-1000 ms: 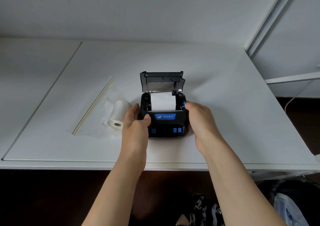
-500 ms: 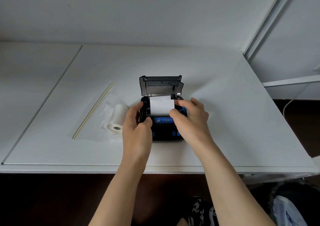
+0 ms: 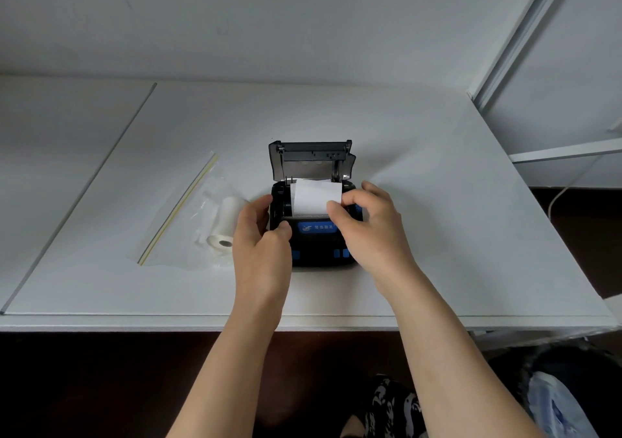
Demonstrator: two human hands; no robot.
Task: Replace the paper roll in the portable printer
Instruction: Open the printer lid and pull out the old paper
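A small black portable printer (image 3: 314,247) with blue buttons sits mid-table, its lid (image 3: 311,160) standing open at the back. A white paper roll (image 3: 311,197) lies in its bay with a sheet pulled up. My left hand (image 3: 261,235) grips the printer's left side, thumb on its front. My right hand (image 3: 370,225) pinches the sheet's right edge between thumb and forefinger. A second white paper roll (image 3: 225,225) lies on its side to the left of the printer.
A clear zip bag (image 3: 178,215) with a yellow seal strip lies flat under and beside the spare roll. The white table (image 3: 437,202) ends at a front edge near me; a wall and a window frame (image 3: 511,44) stand behind and right.
My right hand left the printer's right side, moved over the paper bay and took hold of the sheet's edge. The left hand stayed on the printer.
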